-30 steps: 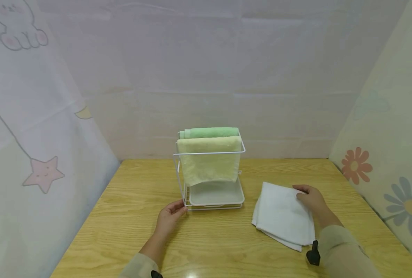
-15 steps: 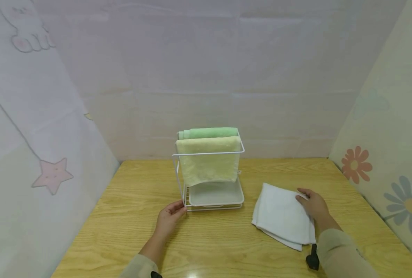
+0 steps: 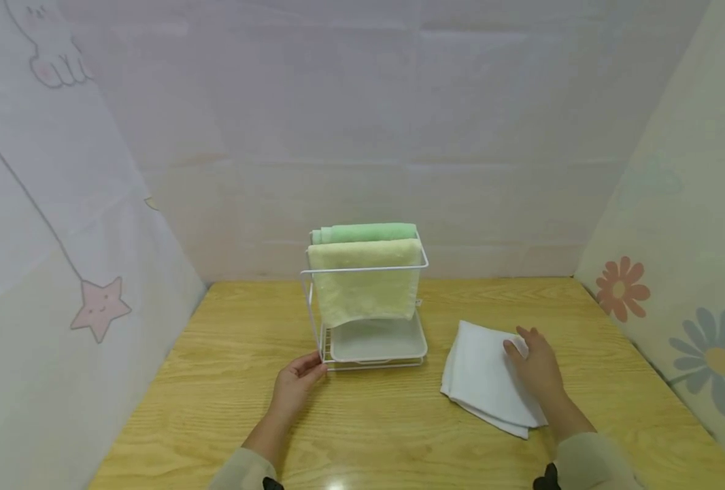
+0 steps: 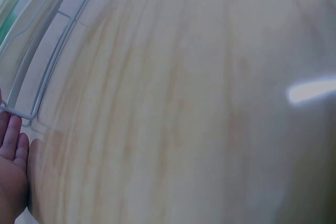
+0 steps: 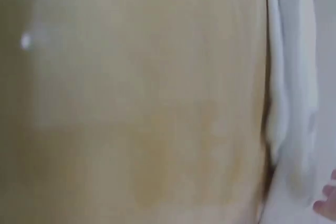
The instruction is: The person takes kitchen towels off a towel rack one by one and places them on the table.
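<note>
A white wire rack (image 3: 365, 270) stands on the wooden table (image 3: 375, 429). Over its bars hang a pale yellow towel (image 3: 362, 292) and, behind that, a green towel (image 3: 371, 233). My left hand (image 3: 296, 384) pinches the rack's front left bottom corner between thumb and fingers. To the right lies a folded white towel (image 3: 481, 374), flat on the table. Over its right side is my right hand (image 3: 538, 367), thumb and fingers spread apart and holding nothing. Whether its fingertips touch the cloth, I cannot tell. Only fingertips of that hand show in the right wrist view.
A shallow white tray (image 3: 377, 342) sits in the bottom of the rack, below the yellow towel. Printed fabric hangs behind the table and on both sides, with a star (image 3: 100, 308) at left and a grey-blue flower (image 3: 720, 361) at right.
My right hand has moved a little left over the white towel, and its thumb and fingers have spread. The left hand stays at the rack's corner; the rack and towels lie as before.
</note>
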### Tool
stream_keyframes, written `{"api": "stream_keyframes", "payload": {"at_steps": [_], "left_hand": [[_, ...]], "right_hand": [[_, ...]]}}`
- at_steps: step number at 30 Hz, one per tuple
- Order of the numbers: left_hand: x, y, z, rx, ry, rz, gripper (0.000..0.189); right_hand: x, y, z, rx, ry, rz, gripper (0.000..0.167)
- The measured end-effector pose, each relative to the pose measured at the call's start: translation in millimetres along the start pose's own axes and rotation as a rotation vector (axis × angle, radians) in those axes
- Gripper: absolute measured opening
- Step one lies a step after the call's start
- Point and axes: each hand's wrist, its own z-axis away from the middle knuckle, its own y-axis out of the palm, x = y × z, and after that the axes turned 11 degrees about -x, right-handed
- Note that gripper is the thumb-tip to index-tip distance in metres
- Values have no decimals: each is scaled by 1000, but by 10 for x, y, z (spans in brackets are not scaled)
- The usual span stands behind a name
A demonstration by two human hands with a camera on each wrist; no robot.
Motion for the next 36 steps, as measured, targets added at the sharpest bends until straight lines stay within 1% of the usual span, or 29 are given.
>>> {"api": "stream_keyframes", "payload": {"at_steps": [3,7,10,12,16,20,22,25,29,32,36], "left_hand": [[-1,-3,-10,2,-4,0,41],[8,-4,-18,0,-2,-13,39],[16,-8,-21,-1,-3,-18,38],[7,-14,-14,0,-10,-11,39],[1,-17,-9,-4,-14,-2,38],[14,-13,-20,-11,2,-6,38],[20,-12,-23,-13,9,-8,37],[11,-9,-24,-13,1,-2,38],[-8,-5,-16,-11,-15,-1,38],[-15,-3,-5,-10,-15,-3,39],[-16,7,0,-4,-16,1,39]], "right_hand": [[169,60,190,32,-30,47,74],[360,177,443,120,-36,116,79],[492,279,612,148,-11,180,81],[568,356,705,151,9,214,81],[655,511,826,167,55,231,78],[674,614,853,163,59,244,77],[670,634,843,163,64,243,76],[642,632,816,164,77,237,77],[585,574,749,188,93,196,85],[515,490,674,211,91,171,90],[363,364,561,223,69,161,90]]}}
